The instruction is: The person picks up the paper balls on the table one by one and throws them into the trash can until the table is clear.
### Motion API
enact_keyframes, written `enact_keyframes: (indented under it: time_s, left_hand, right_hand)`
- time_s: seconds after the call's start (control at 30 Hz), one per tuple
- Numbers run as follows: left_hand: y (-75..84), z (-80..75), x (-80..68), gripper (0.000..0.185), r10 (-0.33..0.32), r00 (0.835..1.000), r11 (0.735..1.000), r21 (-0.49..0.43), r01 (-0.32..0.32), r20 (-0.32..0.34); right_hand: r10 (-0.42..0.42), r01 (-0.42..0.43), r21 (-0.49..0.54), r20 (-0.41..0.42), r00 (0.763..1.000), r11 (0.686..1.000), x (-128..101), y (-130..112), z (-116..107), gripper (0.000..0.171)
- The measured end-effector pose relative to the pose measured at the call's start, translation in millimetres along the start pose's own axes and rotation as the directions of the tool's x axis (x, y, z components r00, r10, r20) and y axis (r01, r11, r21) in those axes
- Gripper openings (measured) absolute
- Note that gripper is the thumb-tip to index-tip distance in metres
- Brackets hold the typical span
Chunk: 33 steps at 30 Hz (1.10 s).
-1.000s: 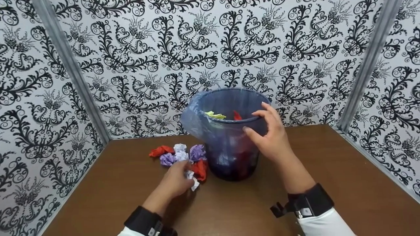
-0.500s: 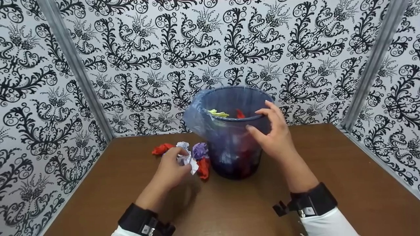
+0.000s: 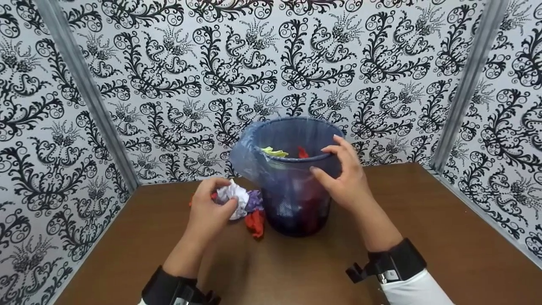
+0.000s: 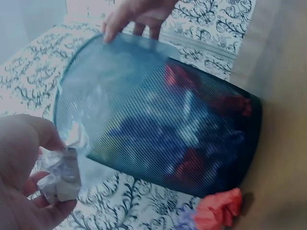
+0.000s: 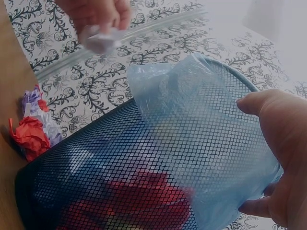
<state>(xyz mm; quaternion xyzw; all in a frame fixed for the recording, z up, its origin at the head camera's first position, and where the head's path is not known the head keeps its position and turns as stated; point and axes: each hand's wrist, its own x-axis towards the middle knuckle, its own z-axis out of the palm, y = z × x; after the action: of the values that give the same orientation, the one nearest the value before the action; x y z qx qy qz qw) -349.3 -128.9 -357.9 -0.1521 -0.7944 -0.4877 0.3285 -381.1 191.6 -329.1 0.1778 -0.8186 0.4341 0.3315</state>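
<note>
My left hand (image 3: 205,214) pinches a crumpled white paper ball (image 3: 235,200), raised off the table. In the left wrist view that paper ball (image 4: 63,176) sits between thumb and fingers, beside the bin's upper part. A dark mesh wastebasket (image 3: 296,212) stands upright, lined with a translucent bluish plastic bag (image 3: 245,156). With thumb outside and fingers over the rim, my right hand (image 3: 351,184) holds the wastebasket's near right edge. Yellow paper (image 3: 274,152) and red paper (image 3: 302,152) show inside it.
Left of the wastebasket lie a red paper ball (image 3: 255,224) and a purple one (image 3: 254,200). Another red piece is mostly hidden behind the left hand. The brown table (image 3: 288,271) is enclosed by patterned panels (image 3: 237,76).
My left hand has lifted the white paper ball from the pile, up off the table. The right hand keeps its hold on the wastebasket's rim.
</note>
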Motion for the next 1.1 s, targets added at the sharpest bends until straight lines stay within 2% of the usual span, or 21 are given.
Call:
enact_keyframes:
  time_s: [0.13, 0.27, 0.33, 0.43, 0.63, 0.7, 0.9, 1.1]
  left_hand:
    - [33.1, -2.4, 8.2, 0.033, 0.086, 0.994, 0.991, -0.092, -0.092, -0.067]
    - [74.3, -7.0, 20.9, 0.031, 0.211, 0.971, 0.967, -0.12, -0.225, -0.116]
    - [87.9, -7.4, 30.2, 0.03, 0.26, 0.958, 0.953, -0.129, -0.275, -0.118]
    - [93.9, -3.5, 48.3, 0.029, 0.307, 0.946, 0.938, -0.133, -0.319, -0.103]
    - [91.1, 12.8, 81.4, 0.019, 0.388, 0.916, 0.914, -0.087, -0.397, -0.101]
    - [90.4, 20.9, 89.7, 0.016, 0.386, 0.916, 0.916, -0.073, -0.395, -0.113]
    - [84.5, 46.3, 109.7, 0.011, 0.269, 0.955, 0.956, -0.086, -0.28, -0.121]
    - [84.4, 62.0, 126.6, 0.008, 0.21, 0.973, 0.976, -0.037, -0.215, -0.1]
  right_hand:
    - [0.003, -0.003, -0.008, 0.002, 1.0, 1.0, -0.4, -0.3, -0.6, 0.049]
    - [0.003, -0.003, -0.015, 0.004, 1.0, 1.0, -0.6, -0.4, -1.4, 0.05]
    - [0.004, -0.004, -0.017, 0.005, 1.0, 1.0, -0.9, -0.4, -1.6, 0.05]
    - [0.003, -0.003, -0.02, 0.005, 1.0, 1.0, -1.4, -0.2, -1.4, 0.05]
    - [-0.004, 0.005, -0.031, 0.009, 1.0, 1.0, -1.3, 1.0, -0.7, 0.05]
    - [-0.003, 0.003, -0.031, 0.006, 1.0, 1.0, -1.3, 1.4, -0.8, 0.05]
    - [-0.016, 0.016, 0.004, -0.007, 1.0, 1.0, -2.6, 2.0, 1.4, 0.048]
    - [-0.013, 0.012, -0.006, -0.005, 1.0, 1.0, -0.9, -0.5, 0.5, 0.048]
